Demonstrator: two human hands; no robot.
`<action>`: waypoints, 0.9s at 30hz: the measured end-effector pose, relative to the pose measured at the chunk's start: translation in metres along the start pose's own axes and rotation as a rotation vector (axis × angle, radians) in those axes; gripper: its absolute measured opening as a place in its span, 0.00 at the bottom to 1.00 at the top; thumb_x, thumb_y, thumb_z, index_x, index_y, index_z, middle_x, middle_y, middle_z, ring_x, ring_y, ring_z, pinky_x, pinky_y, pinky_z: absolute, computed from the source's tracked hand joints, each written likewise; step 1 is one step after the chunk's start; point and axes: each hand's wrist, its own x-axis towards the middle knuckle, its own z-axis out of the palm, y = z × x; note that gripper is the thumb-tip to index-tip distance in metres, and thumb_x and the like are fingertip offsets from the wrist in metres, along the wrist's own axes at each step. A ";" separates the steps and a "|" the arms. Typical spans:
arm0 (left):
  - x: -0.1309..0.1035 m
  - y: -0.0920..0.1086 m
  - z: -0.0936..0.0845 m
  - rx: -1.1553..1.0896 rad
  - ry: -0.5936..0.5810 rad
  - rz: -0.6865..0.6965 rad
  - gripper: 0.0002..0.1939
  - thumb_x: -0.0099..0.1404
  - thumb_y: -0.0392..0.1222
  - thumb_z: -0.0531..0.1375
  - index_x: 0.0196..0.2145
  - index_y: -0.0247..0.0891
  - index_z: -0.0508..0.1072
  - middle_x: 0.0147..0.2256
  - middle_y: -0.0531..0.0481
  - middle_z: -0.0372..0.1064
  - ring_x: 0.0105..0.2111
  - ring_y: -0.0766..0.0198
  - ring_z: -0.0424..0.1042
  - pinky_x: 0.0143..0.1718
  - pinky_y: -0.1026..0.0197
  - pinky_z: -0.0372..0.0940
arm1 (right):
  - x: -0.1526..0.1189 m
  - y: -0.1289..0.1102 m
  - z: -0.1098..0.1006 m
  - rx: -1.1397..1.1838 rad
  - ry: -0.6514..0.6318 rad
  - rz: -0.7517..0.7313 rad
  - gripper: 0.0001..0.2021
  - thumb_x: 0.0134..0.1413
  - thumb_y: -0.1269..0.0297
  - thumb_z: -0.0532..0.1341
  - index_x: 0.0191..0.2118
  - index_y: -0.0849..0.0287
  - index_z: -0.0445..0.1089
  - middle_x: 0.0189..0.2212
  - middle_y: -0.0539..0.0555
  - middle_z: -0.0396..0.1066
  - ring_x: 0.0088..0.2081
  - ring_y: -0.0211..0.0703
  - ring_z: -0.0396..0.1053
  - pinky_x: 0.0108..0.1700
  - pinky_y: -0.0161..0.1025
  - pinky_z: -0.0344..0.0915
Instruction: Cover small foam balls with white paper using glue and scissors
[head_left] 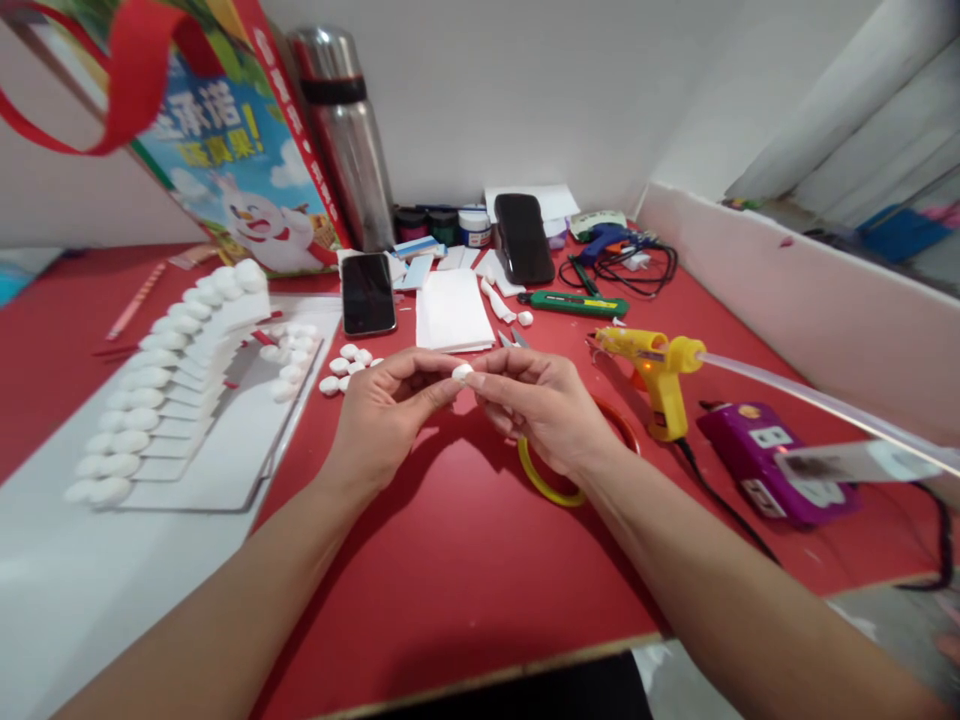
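Observation:
Between the fingertips of both hands is a small white clay piece (463, 371), raised over the red table. My left hand (394, 410) pinches it from the left with thumb and forefinger; my right hand (536, 405) pinches it from the right. Several rounded white pieces (346, 368) lie beside my left hand. At the left stands a white stepped card model (184, 400), its steps edged with rows of similar white pieces. Scissors (514, 340) show partly behind my right hand, and a yellow and red ring (551, 480) lies under that wrist.
A yellow glue gun (660, 375) with a long glue stick stands right, its cord running to a purple power strip (772, 465). Behind are a green cutter (574, 303), two phones (368, 293), white paper (452, 308), a steel flask (346, 140) and a printed bag (247, 170).

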 end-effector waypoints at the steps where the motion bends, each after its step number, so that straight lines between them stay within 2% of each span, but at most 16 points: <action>1: 0.000 0.000 0.000 0.008 -0.005 0.004 0.08 0.58 0.41 0.73 0.36 0.39 0.83 0.35 0.48 0.79 0.32 0.65 0.73 0.38 0.64 0.68 | 0.000 0.000 0.000 -0.001 0.000 -0.002 0.15 0.47 0.57 0.74 0.35 0.61 0.74 0.21 0.46 0.70 0.17 0.28 0.58 0.16 0.29 0.48; 5: 0.000 0.004 0.001 0.093 -0.014 0.071 0.09 0.60 0.38 0.71 0.40 0.42 0.84 0.38 0.47 0.78 0.35 0.63 0.73 0.42 0.63 0.67 | 0.001 -0.002 0.001 -0.003 0.032 0.009 0.17 0.45 0.55 0.75 0.34 0.62 0.73 0.20 0.45 0.67 0.17 0.28 0.57 0.17 0.30 0.48; 8: 0.000 0.007 0.002 0.174 -0.037 0.134 0.13 0.56 0.33 0.72 0.40 0.44 0.85 0.40 0.46 0.77 0.39 0.60 0.72 0.45 0.63 0.66 | 0.002 -0.001 0.002 -0.047 0.072 0.013 0.18 0.45 0.54 0.75 0.32 0.62 0.72 0.17 0.44 0.64 0.16 0.28 0.54 0.18 0.31 0.48; 10: 0.000 0.008 0.002 0.215 -0.045 0.160 0.13 0.55 0.32 0.73 0.38 0.44 0.85 0.39 0.46 0.77 0.41 0.59 0.72 0.44 0.63 0.66 | 0.003 0.000 0.001 -0.105 0.077 0.006 0.18 0.47 0.53 0.74 0.33 0.63 0.73 0.18 0.45 0.66 0.17 0.28 0.53 0.18 0.31 0.48; 13: -0.001 0.006 0.002 0.243 -0.044 0.171 0.10 0.58 0.34 0.71 0.39 0.42 0.84 0.40 0.46 0.78 0.41 0.59 0.73 0.45 0.63 0.67 | 0.003 -0.001 -0.002 -0.241 0.080 -0.040 0.18 0.51 0.51 0.71 0.36 0.63 0.75 0.21 0.48 0.69 0.18 0.30 0.56 0.20 0.32 0.51; 15: 0.000 0.003 0.001 0.181 -0.041 0.089 0.09 0.61 0.38 0.70 0.41 0.40 0.82 0.39 0.45 0.78 0.38 0.60 0.75 0.42 0.62 0.70 | 0.003 -0.008 -0.005 -0.456 0.146 -0.135 0.17 0.56 0.52 0.67 0.39 0.63 0.75 0.24 0.51 0.72 0.22 0.33 0.61 0.24 0.34 0.56; 18: 0.004 -0.002 -0.002 -0.044 -0.034 -0.103 0.14 0.61 0.43 0.71 0.43 0.36 0.79 0.35 0.45 0.79 0.33 0.59 0.78 0.36 0.59 0.74 | -0.005 -0.029 -0.007 -1.064 0.253 -0.233 0.12 0.62 0.57 0.62 0.40 0.63 0.75 0.30 0.56 0.75 0.29 0.42 0.69 0.31 0.38 0.59; 21: 0.008 -0.005 -0.004 -0.273 -0.064 -0.201 0.14 0.60 0.41 0.71 0.42 0.33 0.78 0.36 0.44 0.79 0.31 0.64 0.77 0.37 0.60 0.74 | -0.021 -0.052 -0.006 -1.688 0.198 -0.004 0.12 0.64 0.58 0.61 0.37 0.63 0.74 0.31 0.63 0.76 0.33 0.52 0.73 0.30 0.41 0.54; 24: 0.010 -0.004 -0.005 -0.423 -0.091 -0.282 0.11 0.60 0.38 0.71 0.39 0.31 0.78 0.36 0.45 0.78 0.31 0.68 0.76 0.37 0.65 0.73 | -0.040 -0.060 -0.008 -1.937 0.120 0.121 0.14 0.65 0.57 0.58 0.42 0.64 0.72 0.36 0.65 0.75 0.37 0.58 0.75 0.31 0.43 0.56; 27: 0.008 -0.003 -0.004 -0.512 -0.086 -0.343 0.10 0.59 0.34 0.71 0.38 0.30 0.79 0.37 0.46 0.77 0.32 0.69 0.75 0.38 0.67 0.74 | -0.056 -0.052 -0.014 -2.000 0.025 0.144 0.13 0.64 0.60 0.58 0.46 0.65 0.71 0.40 0.65 0.73 0.41 0.59 0.75 0.37 0.44 0.61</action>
